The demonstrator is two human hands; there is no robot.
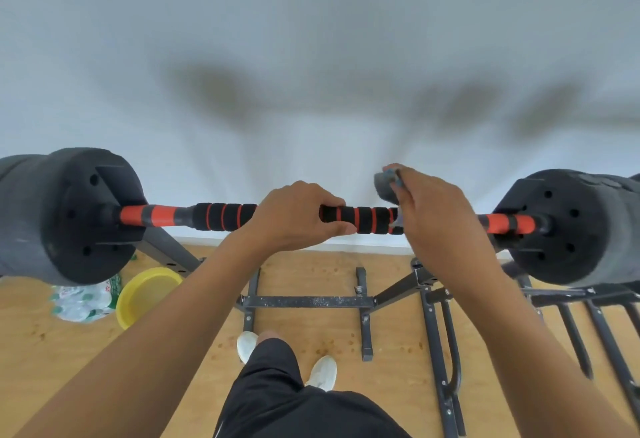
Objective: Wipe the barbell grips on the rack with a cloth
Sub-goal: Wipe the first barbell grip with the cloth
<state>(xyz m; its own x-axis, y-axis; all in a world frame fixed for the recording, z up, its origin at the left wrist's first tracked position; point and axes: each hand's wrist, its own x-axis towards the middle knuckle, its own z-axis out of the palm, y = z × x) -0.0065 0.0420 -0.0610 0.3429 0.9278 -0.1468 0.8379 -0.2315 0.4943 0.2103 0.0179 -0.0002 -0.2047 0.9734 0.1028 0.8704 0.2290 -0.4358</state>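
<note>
A barbell lies across a black rack in front of me, its grips black foam with orange rings. My left hand grips the bar at its middle, fingers curled over the top. My right hand holds a grey cloth bunched at its fingertips and sits over the right foam grip. Bare orange bar shows beyond my right hand.
Black weight plates sit at the left end and the right end. Rack legs and crossbar stand on the wooden floor. A yellow basin and a pack of bottles lie lower left. A white wall is close behind.
</note>
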